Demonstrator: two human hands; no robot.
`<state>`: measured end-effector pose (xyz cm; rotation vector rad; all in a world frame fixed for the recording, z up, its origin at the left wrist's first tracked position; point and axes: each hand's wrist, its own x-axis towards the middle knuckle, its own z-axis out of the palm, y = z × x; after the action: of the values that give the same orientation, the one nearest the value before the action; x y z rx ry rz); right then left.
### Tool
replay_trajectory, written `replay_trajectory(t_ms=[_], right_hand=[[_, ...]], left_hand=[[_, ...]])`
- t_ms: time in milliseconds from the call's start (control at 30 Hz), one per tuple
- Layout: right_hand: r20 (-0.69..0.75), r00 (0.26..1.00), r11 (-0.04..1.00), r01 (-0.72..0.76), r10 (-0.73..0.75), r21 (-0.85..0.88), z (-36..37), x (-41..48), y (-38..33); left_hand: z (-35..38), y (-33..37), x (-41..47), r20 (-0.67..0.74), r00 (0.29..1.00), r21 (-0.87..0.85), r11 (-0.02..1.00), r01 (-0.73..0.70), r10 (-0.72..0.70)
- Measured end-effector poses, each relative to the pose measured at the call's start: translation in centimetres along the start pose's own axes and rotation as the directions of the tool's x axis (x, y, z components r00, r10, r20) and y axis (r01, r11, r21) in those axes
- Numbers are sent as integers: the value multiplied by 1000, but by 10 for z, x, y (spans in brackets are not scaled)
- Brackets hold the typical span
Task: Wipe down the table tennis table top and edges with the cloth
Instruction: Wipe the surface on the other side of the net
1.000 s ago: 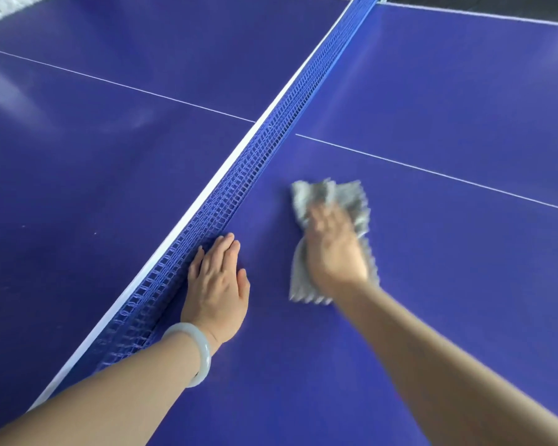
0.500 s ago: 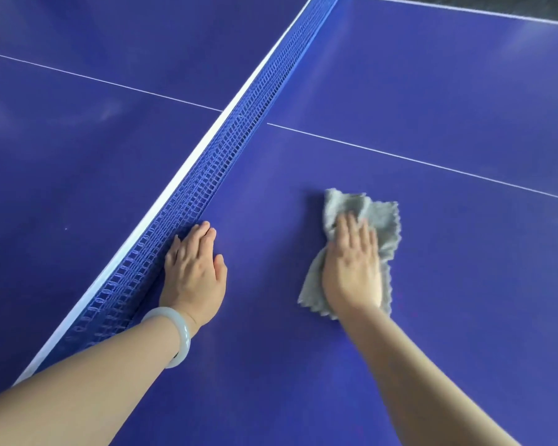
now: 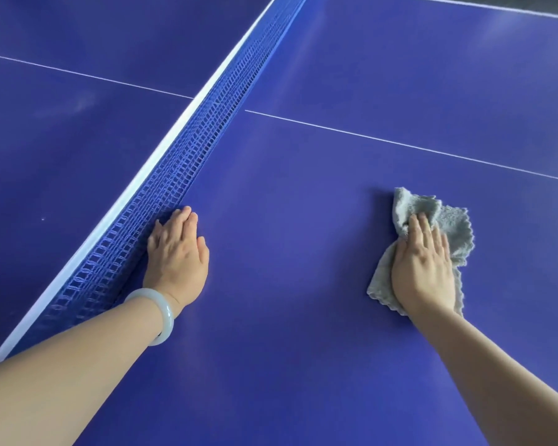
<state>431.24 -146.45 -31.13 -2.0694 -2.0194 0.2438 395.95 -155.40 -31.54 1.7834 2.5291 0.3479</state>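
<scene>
The blue table tennis table top [image 3: 290, 239] fills the view. A crumpled grey cloth [image 3: 445, 220] lies on the half to the right of the net. My right hand [image 3: 424, 268] presses flat on the cloth with straight fingers, covering its middle. My left hand [image 3: 176, 252] rests flat on the table beside the foot of the net, fingers straight, a pale bangle on its wrist.
The blue net [image 3: 187, 162] with a white top band runs diagonally from lower left to the top middle. A thin white centre line [image 3: 400, 143] crosses the table beyond the cloth. The table's far edge [image 3: 496, 8] shows at the top right.
My right hand has slid the cloth to the right, away from the net. My left hand has stayed flat beside the net.
</scene>
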Motion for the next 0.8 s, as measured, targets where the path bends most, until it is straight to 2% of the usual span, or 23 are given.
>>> replay_trajectory(t_ms=[133, 233, 333, 433, 533, 633, 700, 767, 800], right_hand=[[32, 999, 1000, -1, 0, 15, -3, 3, 5], [20, 1000, 1000, 14, -15, 28, -1, 4, 6], [26, 1000, 1000, 1, -1, 29, -1, 7, 10], [27, 1000, 999, 12, -13, 36, -1, 5, 9], [19, 999, 999, 26, -27, 46, 2, 5, 10], [50, 998, 997, 42, -45, 58, 2, 5, 12], [90, 973, 976, 204, -211, 75, -5, 7, 19], [175, 859, 877, 471, -481, 96, -20, 24, 46], [204, 810, 834, 545, -550, 84, -28, 39, 65]], left_hand=[[-5, 3, -4, 26, 998, 98, 993, -64, 61], [-13, 27, -12, -33, 988, 97, 985, -146, 149], [-8, 97, -21, -61, 950, 26, 952, -304, 305], [15, 174, -30, 62, 903, -39, 905, -424, 425], [34, 207, -36, 152, 911, 14, 920, -391, 384], [33, 208, -38, 151, 922, -12, 934, -358, 356], [30, 209, -38, 147, 921, -12, 932, -363, 361], [26, 211, -37, 169, 926, 1, 939, -344, 339], [26, 212, -36, 184, 926, 1, 942, -336, 330]])
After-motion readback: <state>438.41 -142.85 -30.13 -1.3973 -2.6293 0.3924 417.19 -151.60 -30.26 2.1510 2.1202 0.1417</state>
